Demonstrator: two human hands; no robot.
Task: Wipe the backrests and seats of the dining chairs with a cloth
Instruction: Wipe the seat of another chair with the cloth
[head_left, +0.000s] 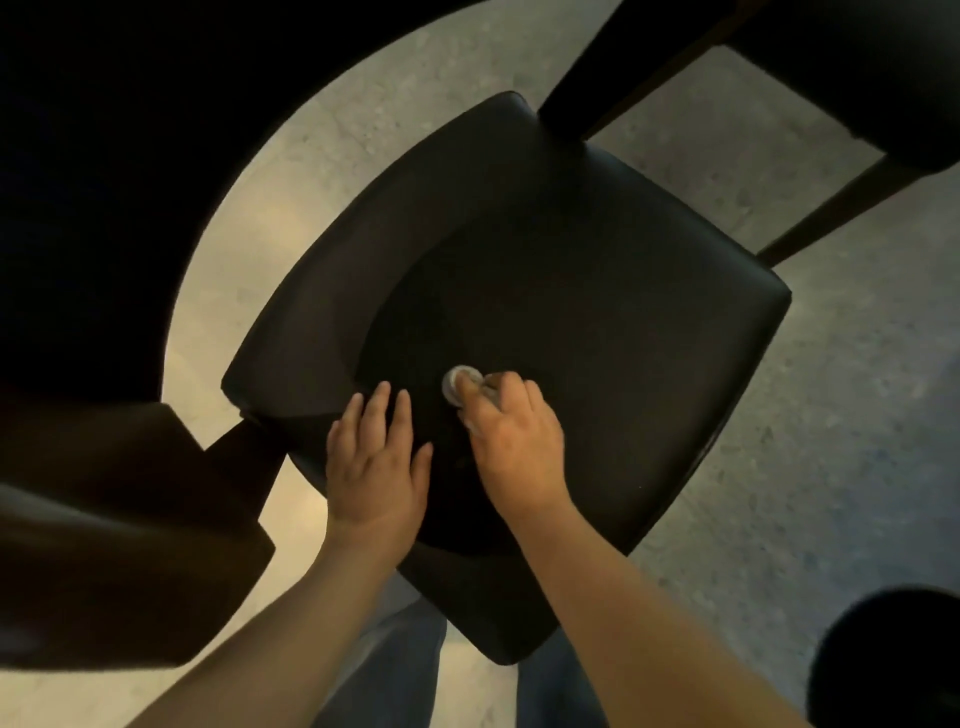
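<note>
Both bare forearms reach forward and down from the lower edge of the view, the left one angled in from the lower left, the right one from the lower right. The left hand lies palm down with its fingers extended and slightly spread, thumb out toward the other hand. Just beside it, the right hand is curled knuckles up, fingertips bunched around something small and pale.

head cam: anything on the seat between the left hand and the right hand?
Nothing there. In the head view, only a bare dark strip of the chair seat separates the flat left hand from the right hand, which grips a small pale object, possibly the cloth.
</note>
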